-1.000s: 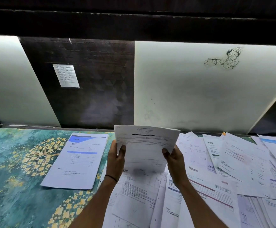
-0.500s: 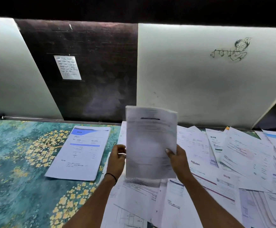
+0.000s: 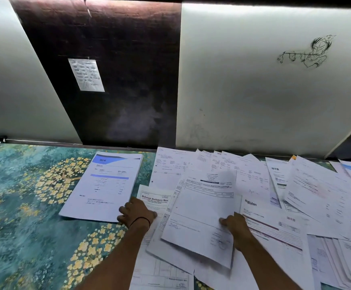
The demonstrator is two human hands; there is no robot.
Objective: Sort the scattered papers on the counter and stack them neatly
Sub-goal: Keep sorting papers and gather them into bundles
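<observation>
Several white printed papers (image 3: 308,197) lie scattered and overlapping over the right half of the counter (image 3: 24,195). A neat stack with a blue-headed sheet (image 3: 105,185) on top lies apart to their left. My right hand (image 3: 236,229) grips the lower right edge of a white form sheet (image 3: 201,210), which hangs low and tilted over the pile. My left hand (image 3: 136,212), a black band on its wrist, rests with loosely curled fingers between the blue-headed stack and a stationery bill (image 3: 155,200), holding nothing.
The counter has a teal cover with yellow flowers, bare on the left. White and dark wall panels (image 3: 254,91) rise straight behind it. A small handwritten note (image 3: 86,74) is stuck on the dark panel. A Rakuten letter (image 3: 262,214) lies right of my right hand.
The form sheet was held upright in both hands; now it has come down over the pile, held by my right hand alone. My left hand let go and dropped to the counter.
</observation>
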